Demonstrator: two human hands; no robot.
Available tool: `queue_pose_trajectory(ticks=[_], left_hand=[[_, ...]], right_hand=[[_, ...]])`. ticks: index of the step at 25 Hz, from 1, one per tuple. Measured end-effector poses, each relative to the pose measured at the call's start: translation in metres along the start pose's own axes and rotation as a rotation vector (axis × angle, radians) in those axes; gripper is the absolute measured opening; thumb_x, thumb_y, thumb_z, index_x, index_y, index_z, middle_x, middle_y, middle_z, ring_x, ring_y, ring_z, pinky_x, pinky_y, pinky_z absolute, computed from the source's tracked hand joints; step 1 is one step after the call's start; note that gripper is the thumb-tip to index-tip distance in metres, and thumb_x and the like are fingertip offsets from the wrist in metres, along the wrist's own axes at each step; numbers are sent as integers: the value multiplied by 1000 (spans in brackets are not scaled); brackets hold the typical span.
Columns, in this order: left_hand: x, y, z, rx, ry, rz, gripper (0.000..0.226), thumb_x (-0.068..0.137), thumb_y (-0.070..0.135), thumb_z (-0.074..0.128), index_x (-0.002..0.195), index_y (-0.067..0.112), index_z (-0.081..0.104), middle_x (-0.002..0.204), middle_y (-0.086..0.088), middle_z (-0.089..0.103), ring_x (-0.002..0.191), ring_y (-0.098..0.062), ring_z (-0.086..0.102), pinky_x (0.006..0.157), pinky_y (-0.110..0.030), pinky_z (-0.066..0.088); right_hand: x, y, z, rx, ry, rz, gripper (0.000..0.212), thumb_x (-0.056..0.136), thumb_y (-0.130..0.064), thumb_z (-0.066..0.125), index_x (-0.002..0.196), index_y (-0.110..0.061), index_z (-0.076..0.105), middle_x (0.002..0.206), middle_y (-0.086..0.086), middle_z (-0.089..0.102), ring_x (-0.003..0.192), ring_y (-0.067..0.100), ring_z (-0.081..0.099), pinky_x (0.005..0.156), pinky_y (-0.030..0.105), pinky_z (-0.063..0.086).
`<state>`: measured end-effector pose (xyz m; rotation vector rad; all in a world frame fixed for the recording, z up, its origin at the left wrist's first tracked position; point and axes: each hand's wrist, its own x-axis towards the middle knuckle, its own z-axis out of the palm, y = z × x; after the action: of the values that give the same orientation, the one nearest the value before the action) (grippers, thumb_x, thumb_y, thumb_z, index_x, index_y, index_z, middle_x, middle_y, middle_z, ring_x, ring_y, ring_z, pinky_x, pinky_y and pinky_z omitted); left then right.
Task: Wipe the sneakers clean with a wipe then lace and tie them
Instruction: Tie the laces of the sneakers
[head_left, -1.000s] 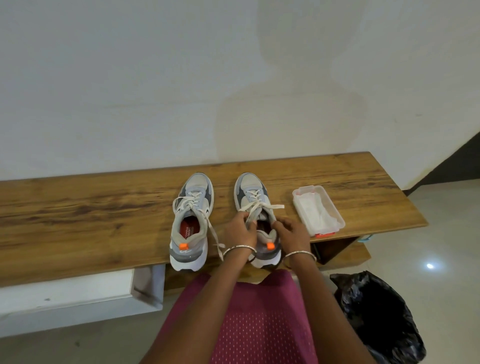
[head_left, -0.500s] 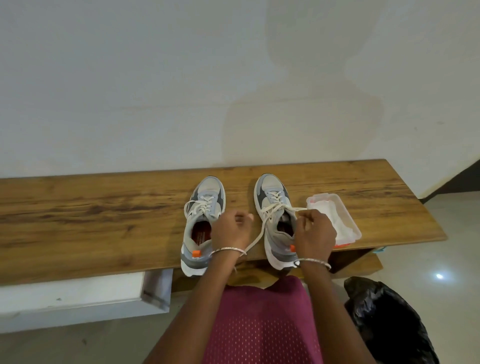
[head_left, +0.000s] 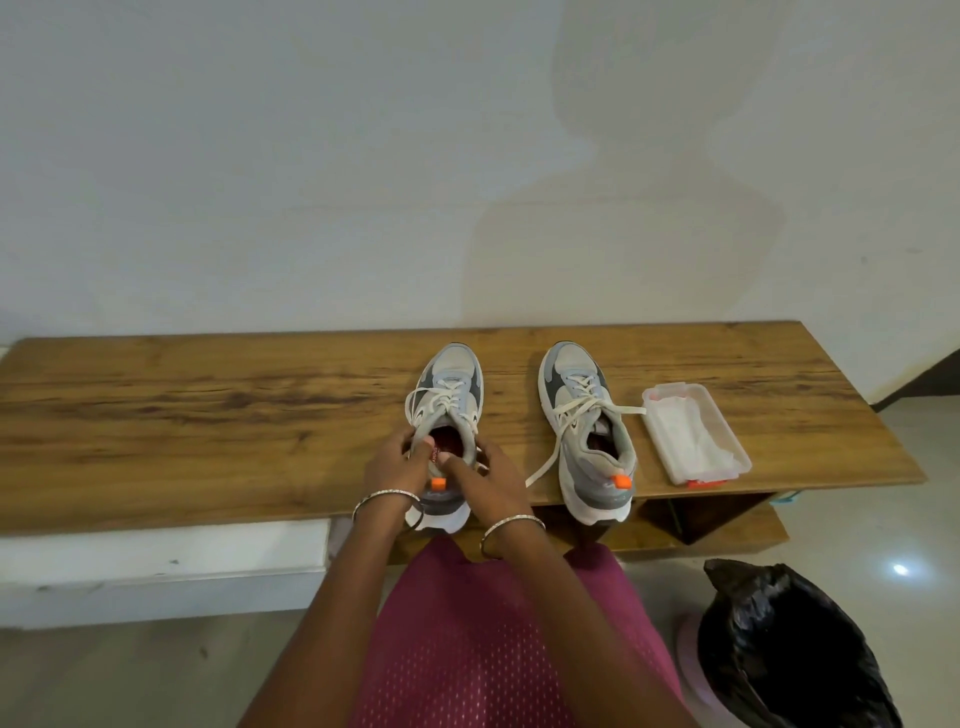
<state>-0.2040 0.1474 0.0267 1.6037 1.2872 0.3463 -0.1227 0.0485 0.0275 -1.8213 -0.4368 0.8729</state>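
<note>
Two grey-and-white sneakers with orange heel tabs stand toes away from me on the wooden bench (head_left: 208, 415). The left sneaker (head_left: 449, 389) has its laces threaded and looped over the tongue. My left hand (head_left: 392, 465) grips the left side of its collar, thumb at the opening. My right hand (head_left: 485, 475) curls round the right side of the same collar. The right sneaker (head_left: 584, 410) stands untouched, its laces untied: one loose lace end (head_left: 545, 462) trails down to the left, the other lies out to the right.
A clear plastic box of white wipes (head_left: 696, 441), lid off, sits right of the right sneaker near the bench's end. A black bin bag (head_left: 789, 654) stands on the floor at lower right. A white wall runs behind the bench. A white ledge (head_left: 156, 566) sits under the bench's left front.
Both hands let go of the right sneaker's laces and moved left to the left sneaker's collar. The right sneaker's laces now lie loose.
</note>
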Motion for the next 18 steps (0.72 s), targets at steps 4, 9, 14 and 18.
queue_pose_trajectory(ticks=[4,9,14,18], left_hand=[[-9,-1,12,24,-2,-5,32,91,34,61,118,20,66,109,-2,72,98,-25,67,92,-44,53],[-31,-10,45,4,-99,49,30,87,35,66,115,22,66,111,2,72,101,-19,68,94,-45,53],[-34,-1,58,112,-48,146,37,90,25,66,125,15,60,122,-3,66,113,-23,62,94,-34,49],[-23,20,64,129,-26,201,42,88,21,67,129,15,58,125,-5,64,113,-24,60,83,-28,43]], right_hand=[[-3,10,-16,76,18,61,34,81,-30,73,114,-31,62,112,-3,68,102,12,65,91,32,55],[-16,25,-62,-3,17,71,40,74,-31,71,114,-27,69,101,-4,74,97,12,69,93,40,55],[-20,21,-88,-332,103,-71,28,87,-36,68,109,-18,73,95,-5,74,89,10,68,84,28,55],[13,-12,-90,-594,305,-369,19,93,-13,59,104,-14,74,94,0,75,87,15,67,78,28,51]])
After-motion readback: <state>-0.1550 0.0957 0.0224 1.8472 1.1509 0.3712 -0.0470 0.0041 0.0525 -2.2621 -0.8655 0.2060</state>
